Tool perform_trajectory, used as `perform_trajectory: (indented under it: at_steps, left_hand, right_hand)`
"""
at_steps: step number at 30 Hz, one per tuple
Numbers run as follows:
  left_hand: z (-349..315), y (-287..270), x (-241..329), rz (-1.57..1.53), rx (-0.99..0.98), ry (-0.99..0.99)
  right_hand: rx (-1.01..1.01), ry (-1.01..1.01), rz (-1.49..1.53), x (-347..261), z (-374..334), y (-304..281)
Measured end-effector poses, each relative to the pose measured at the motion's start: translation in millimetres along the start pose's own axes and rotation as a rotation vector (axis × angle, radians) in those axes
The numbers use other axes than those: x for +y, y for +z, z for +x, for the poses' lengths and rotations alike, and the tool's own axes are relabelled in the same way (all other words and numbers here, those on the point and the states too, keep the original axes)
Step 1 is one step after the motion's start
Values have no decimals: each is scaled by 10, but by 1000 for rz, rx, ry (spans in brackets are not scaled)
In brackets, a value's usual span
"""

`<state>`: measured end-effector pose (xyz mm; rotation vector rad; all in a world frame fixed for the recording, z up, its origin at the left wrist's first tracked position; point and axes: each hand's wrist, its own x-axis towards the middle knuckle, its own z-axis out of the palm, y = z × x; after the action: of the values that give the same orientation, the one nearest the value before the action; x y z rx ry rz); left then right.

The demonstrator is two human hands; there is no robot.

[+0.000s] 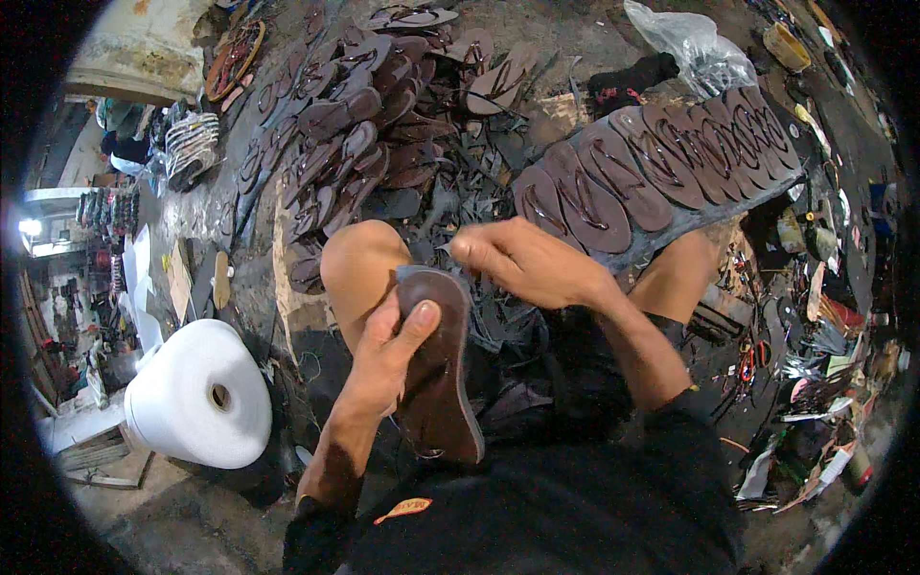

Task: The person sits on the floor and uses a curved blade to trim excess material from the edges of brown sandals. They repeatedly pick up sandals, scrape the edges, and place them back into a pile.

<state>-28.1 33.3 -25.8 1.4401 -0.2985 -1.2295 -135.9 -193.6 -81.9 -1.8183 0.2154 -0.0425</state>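
Observation:
My left hand (383, 350) grips a dark brown sandal sole (436, 374) from its left side, thumb pressed on the upper face. The sole stands lengthwise over my lap, with a paler grey edge; a small mark or hole shows near its lower end. Just above the rounded upper end, my right hand (527, 259) is closed, fingers curled down. A small greyish bit shows at its fingertips, too small to name. Dark scraps (479, 192) lie on the floor beyond my hands, between my bare knees.
A heap of brown sandals (355, 125) lies at the far left. Strapped sandals stand in a tight row (652, 163) at the far right. A large white roll (201, 398) is at my left. Scissors (752, 362) and assorted litter (815, 393) lie right; a clear plastic bag (695, 48) lies farther off.

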Motion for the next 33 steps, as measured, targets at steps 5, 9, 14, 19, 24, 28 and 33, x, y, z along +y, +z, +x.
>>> perform_trajectory:
  at_steps: [5, 9, 14, 19, 24, 28, 33]
  left_hand:
    - [123, 318, 276, -76, 15, 73]
    - [210, 332, 978, -232, 154, 522]
    - [214, 750, 639, -490, 185, 415]
    - [314, 627, 182, -779, 38, 220]
    - [315, 727, 276, -750, 156, 176]
    - [210, 738, 147, -618, 109, 173]
    - [33, 506, -151, -511, 64, 122]
  right_hand:
    - [497, 18, 427, 249, -25, 278]
    - [937, 165, 697, 338, -561, 301]
    - [988, 70, 212, 342, -1323, 495]
    - [730, 64, 92, 189, -1684, 1146]
    - [742, 42, -26, 63, -1944, 1394]
    - [749, 147, -122, 117, -1902, 1063]
    - [568, 157, -201, 33, -1780, 679]
